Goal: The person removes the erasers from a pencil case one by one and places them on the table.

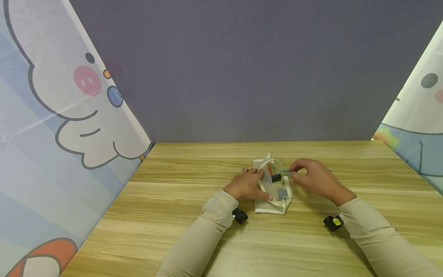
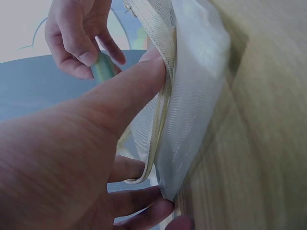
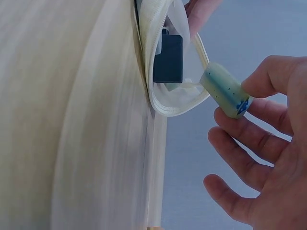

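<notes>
A white translucent mesh pouch with a cream zip edge lies unzipped on the table. My left hand grips its left side, the thumb at the zip edge and fingers around the far part. Between thumb and fingertips, my right hand pinches a small rounded green block with a blue print on one end, at the right rim of the opening. Inside the pouch are a black block, a red strip and a grey flat piece; the mesh partly veils them.
The wood-grain table extends around the pouch. A dark grey panel rises at the back edge, and cartoon-printed sheets hang at both sides. Black cameras sit on both wrists. Something small and blue peeks out behind the right hand.
</notes>
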`<state>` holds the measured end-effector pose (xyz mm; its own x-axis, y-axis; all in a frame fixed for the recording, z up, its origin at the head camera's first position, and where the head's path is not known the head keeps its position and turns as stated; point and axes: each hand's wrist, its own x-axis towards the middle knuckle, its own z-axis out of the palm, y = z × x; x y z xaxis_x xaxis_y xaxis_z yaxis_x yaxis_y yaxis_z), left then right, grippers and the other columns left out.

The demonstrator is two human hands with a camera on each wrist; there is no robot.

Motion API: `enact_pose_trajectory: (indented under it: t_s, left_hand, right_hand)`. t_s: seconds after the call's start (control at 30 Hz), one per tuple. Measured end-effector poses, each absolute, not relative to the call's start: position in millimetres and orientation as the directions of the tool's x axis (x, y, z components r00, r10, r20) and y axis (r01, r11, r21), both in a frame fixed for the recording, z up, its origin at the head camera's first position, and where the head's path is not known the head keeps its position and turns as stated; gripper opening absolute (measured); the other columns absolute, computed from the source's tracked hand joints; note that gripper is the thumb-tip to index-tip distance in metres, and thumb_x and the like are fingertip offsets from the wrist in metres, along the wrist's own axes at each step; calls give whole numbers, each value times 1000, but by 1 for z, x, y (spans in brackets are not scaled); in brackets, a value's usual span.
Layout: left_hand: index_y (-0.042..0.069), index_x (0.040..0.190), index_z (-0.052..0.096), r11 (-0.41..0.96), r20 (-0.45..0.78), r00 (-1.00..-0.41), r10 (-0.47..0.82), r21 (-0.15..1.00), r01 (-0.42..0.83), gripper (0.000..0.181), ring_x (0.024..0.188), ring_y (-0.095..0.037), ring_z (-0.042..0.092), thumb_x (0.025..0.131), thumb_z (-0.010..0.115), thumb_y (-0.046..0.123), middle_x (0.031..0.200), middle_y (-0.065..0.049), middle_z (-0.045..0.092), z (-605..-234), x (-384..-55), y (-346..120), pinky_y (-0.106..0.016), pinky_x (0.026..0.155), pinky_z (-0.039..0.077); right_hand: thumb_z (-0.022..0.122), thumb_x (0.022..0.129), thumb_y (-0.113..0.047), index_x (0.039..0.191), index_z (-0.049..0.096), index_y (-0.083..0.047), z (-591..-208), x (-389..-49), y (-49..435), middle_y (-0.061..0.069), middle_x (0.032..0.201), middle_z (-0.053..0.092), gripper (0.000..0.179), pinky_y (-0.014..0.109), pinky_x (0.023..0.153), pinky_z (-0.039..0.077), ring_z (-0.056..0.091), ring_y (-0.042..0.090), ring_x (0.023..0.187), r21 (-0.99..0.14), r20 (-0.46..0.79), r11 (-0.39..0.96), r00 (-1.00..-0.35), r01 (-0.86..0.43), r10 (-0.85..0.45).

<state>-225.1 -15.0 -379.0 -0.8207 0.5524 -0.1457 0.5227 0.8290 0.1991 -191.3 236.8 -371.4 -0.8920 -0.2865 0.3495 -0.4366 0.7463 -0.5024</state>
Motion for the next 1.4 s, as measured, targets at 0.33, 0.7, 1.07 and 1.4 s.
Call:
enact_pose_trajectory:
  t_s: [0.33,0.7,1.07,1.4]
  left_hand:
    - [26,160,29,832,-146,-823,549,191,521,102,136,-24,37,80,66,75,160,1,33,-378,-225,-14,-43,101,42]
    - [26,160,30,831,-132,-824,551,172,528,102,136,-24,38,79,66,76,160,1,34,-379,-225,-14,-43,98,44]
    - [24,160,29,830,-130,-822,555,160,535,103,139,-25,36,79,66,76,160,0,33,-378,-224,-14,-45,98,45]
    - [25,160,29,829,-134,-823,553,186,527,103,140,-24,34,79,67,75,161,0,31,-377,-223,-15,-46,98,44]
  right_hand:
    - [66,92,-8,101,74,-8,-369,-192,244,8,99,73,12,49,80,49,67,30,96,-497,380,748,-885,-440,-267]
    - [66,93,-11,102,74,-7,-366,-193,252,10,101,73,13,54,84,48,66,35,99,-492,380,765,-893,-416,-241]
    - [67,94,-13,102,73,-5,-366,-194,259,11,98,73,13,54,82,48,66,38,97,-498,371,772,-901,-396,-223]
    - [67,96,-18,102,73,-7,-366,-194,267,14,101,73,14,56,82,47,65,40,100,-495,363,786,-910,-371,-201]
